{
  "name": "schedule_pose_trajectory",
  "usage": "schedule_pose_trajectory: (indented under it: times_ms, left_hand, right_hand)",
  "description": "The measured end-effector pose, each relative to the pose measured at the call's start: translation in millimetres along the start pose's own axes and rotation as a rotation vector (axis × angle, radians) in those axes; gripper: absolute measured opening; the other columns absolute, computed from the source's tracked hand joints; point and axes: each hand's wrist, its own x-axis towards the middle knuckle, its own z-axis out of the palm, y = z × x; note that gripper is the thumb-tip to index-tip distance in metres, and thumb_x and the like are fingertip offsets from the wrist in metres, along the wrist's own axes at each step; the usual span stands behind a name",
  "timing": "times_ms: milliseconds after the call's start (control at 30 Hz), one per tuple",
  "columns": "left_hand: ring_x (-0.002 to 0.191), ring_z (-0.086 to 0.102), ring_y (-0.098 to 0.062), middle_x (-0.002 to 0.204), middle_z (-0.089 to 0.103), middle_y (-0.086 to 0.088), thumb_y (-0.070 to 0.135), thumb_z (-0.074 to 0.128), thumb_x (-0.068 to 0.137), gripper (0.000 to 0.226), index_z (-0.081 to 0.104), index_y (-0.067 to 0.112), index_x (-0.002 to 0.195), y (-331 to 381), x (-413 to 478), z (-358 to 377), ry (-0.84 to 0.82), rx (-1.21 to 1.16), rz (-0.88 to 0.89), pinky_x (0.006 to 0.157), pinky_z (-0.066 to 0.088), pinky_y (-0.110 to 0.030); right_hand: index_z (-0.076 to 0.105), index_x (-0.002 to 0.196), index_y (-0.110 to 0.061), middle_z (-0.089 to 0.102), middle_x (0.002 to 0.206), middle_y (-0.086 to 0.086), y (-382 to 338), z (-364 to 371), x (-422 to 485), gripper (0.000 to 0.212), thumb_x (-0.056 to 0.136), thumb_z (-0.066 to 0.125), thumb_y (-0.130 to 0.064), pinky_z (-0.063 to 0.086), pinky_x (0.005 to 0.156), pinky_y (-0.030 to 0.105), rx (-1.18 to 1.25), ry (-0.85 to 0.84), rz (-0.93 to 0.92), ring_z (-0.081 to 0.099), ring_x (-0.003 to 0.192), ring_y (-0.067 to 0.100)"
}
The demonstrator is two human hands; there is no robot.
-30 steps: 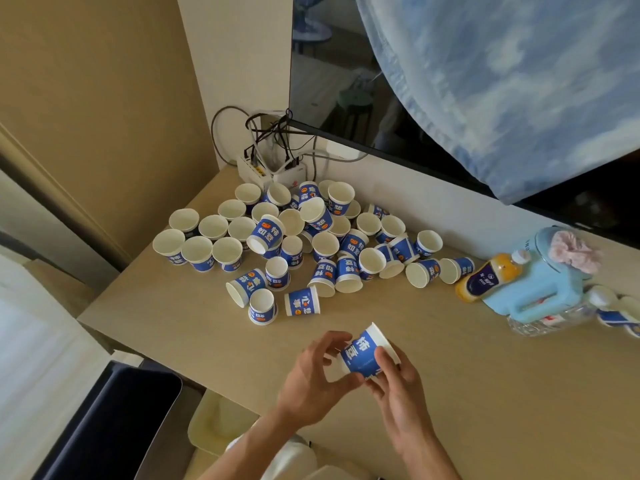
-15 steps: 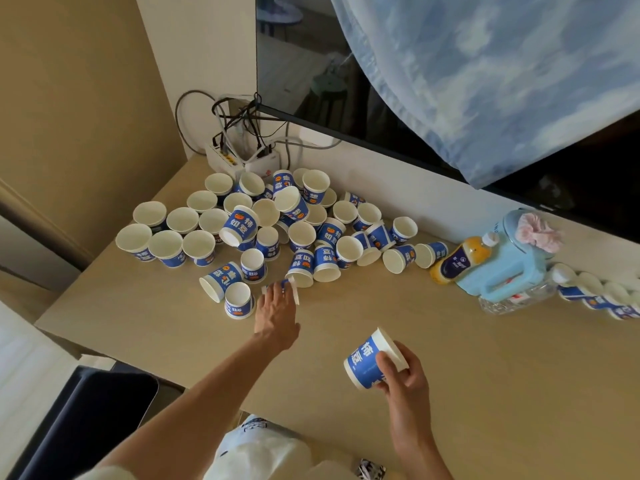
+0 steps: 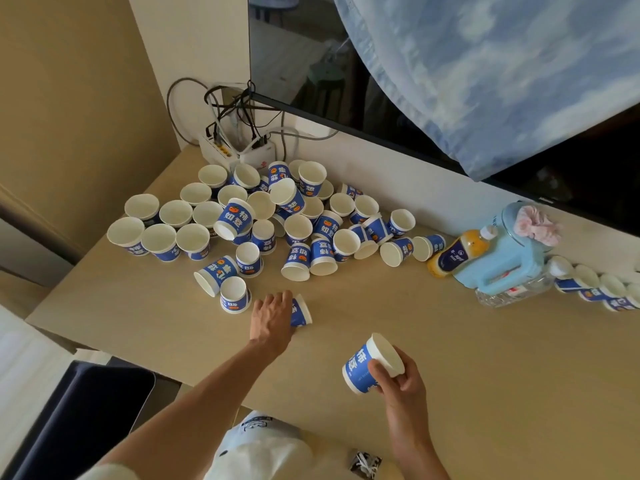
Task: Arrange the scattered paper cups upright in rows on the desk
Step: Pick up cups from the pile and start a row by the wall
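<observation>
Two cups in hand: the tilted cup (image 3: pixel 367 370) is held off the desk (image 3: pixel 485 358) above its near middle, mouth up and to the right; the lying cup (image 3: pixel 301 311) rests on its side on the desk just short of the heap, mouth to the right.
Right hand (image 3: pixel 403 384): thumb on the tilted cup's blue wall, fingers wrapped round its far side, clamped on it.
Left hand (image 3: pixel 272 317): reaches in from the near edge, fingers curled down over the lying cup's base end and gripping it; fingertips hidden.
Heap of cups (image 3: pixel 298 220): dozens of blue-and-white paper cups toward the far left corner. Some are upright, some upside down, some on their sides, and several lean on each other.
Upright rows (image 3: pixel 159 237): on the heap's left side, rims touching, white insides showing.
Nearest neighbour: an upright cup (image 3: pixel 235 294) just left of the left hand.
Right-edge cups (image 3: pixel 595 289): a short line at the desk's right edge, beyond the jug.
In the way on the right: an orange drink bottle (image 3: pixel 457 252), orange liquid inside, lies against a light blue jug (image 3: pixel 509 261). A pink scrunchie (image 3: pixel 535 225) sits on the jug's lid and a clear bottle (image 3: pixel 512 294) lies along its near side, contents unclear. Two tipped cups lie just left of the orange bottle.
Far left corner: white boxes (image 3: pixel 256 155) with tangled cables (image 3: pixel 225 105).
Far edge: a dark screen (image 3: pixel 311 64), partly draped by a blue cloth (image 3: pixel 502 71).
Near edge: a small dark packet (image 3: pixel 363 464); a dark chair (image 3: pixel 79 417) off the near left corner.
</observation>
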Motion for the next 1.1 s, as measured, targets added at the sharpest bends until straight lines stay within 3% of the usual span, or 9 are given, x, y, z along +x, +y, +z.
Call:
schedule_pose_trajectory:
  times_ms: [100,200,300,467,567,700,800,900,1100]
  left_hand:
    - [0.117,0.058,-0.024,0.127,0.061,-0.001,0.044,0.083,0.078,0.071,0.040,0.020,0.129,0.2,-0.9,5.8,-0.040,-0.140,-0.017,0.098,0.041,-0.036]
    - [0.121,0.057,-0.025,0.128,0.057,-0.003,0.047,0.084,0.075,0.086,0.040,0.017,0.142,14.7,-8.0,3.8,-0.130,-0.364,-0.029,0.104,0.041,-0.037]
    - [0.106,0.061,-0.023,0.110,0.057,-0.002,0.038,0.088,0.073,0.064,0.060,0.016,0.126,44.8,-22.5,-6.6,-0.113,-0.563,0.030,0.087,0.045,-0.028]
    - [0.093,0.062,-0.009,0.108,0.065,0.001,0.025,0.092,0.070,0.054,0.063,0.016,0.115,115.4,-57.7,-37.3,-0.067,-0.876,0.127,0.071,0.044,-0.008]
    - [0.094,0.063,-0.007,0.105,0.068,0.007,0.029,0.091,0.071,0.049,0.062,0.028,0.111,160.6,-81.9,-54.4,-0.037,-0.960,0.227,0.076,0.049,-0.013]
    - [0.094,0.067,-0.009,0.100,0.072,0.013,0.033,0.090,0.067,0.051,0.064,0.035,0.110,219.3,-116.8,-57.7,-0.019,-1.022,0.336,0.084,0.056,-0.032]
    - [0.095,0.068,-0.012,0.101,0.073,0.013,0.028,0.091,0.069,0.050,0.065,0.033,0.112,264.4,-146.3,-51.9,-0.018,-1.023,0.383,0.087,0.057,-0.039]
    - [0.098,0.068,-0.016,0.103,0.074,0.011,0.042,0.088,0.067,0.054,0.065,0.033,0.114,308.8,-174.7,-38.6,-0.014,-1.028,0.405,0.088,0.057,-0.044]
    - [0.101,0.068,-0.016,0.108,0.073,0.012,0.054,0.086,0.062,0.066,0.062,0.036,0.121,402.7,-236.5,-3.5,-0.012,-1.030,0.453,0.090,0.058,-0.044]
  right_hand:
    - [0.066,0.117,-0.017,0.076,0.105,0.001,4.8,-2.9,-3.4,0.076,0.048,0.083,-0.045,0.057,0.078,0.028,0.008,0.027,0.006,0.073,0.092,0.012]
    - [0.067,0.115,-0.019,0.077,0.105,-0.001,9.3,-12.5,-6.8,0.075,0.046,0.083,-0.042,0.056,0.073,0.020,0.037,0.095,0.018,0.072,0.095,0.014]
    - [0.069,0.114,-0.020,0.077,0.106,0.000,9.0,-30.4,-8.9,0.072,0.048,0.082,-0.044,0.054,0.077,0.023,0.052,0.176,0.008,0.071,0.101,0.022]
    - [0.067,0.114,-0.019,0.075,0.108,0.005,-1.7,-76.1,-7.0,0.067,0.051,0.085,-0.033,0.052,0.082,0.028,0.109,0.285,-0.049,0.069,0.104,0.026]
    - [0.066,0.115,-0.018,0.074,0.109,0.004,-13.7,-109.3,-8.7,0.062,0.055,0.082,-0.021,0.052,0.081,0.024,0.149,0.309,-0.101,0.071,0.099,0.018]
    - [0.064,0.121,-0.011,0.074,0.110,0.006,-25.3,-164.5,-20.3,0.077,0.048,0.084,-0.025,0.054,0.071,0.013,0.242,0.333,-0.185,0.072,0.086,0.003]
    - [0.065,0.119,-0.013,0.074,0.107,0.003,-30.2,-208.8,-34.6,0.078,0.045,0.084,-0.027,0.054,0.071,0.013,0.312,0.359,-0.249,0.072,0.089,0.007]
    - [0.063,0.123,-0.015,0.074,0.111,0.000,-29.5,-254.5,-51.8,0.087,0.041,0.083,-0.034,0.055,0.073,0.015,0.383,0.401,-0.301,0.072,0.092,0.004]
    - [0.062,0.123,-0.011,0.074,0.111,0.004,-17.3,-359.3,-93.0,0.081,0.048,0.083,-0.034,0.055,0.077,0.018,0.432,0.513,-0.356,0.072,0.096,0.010]
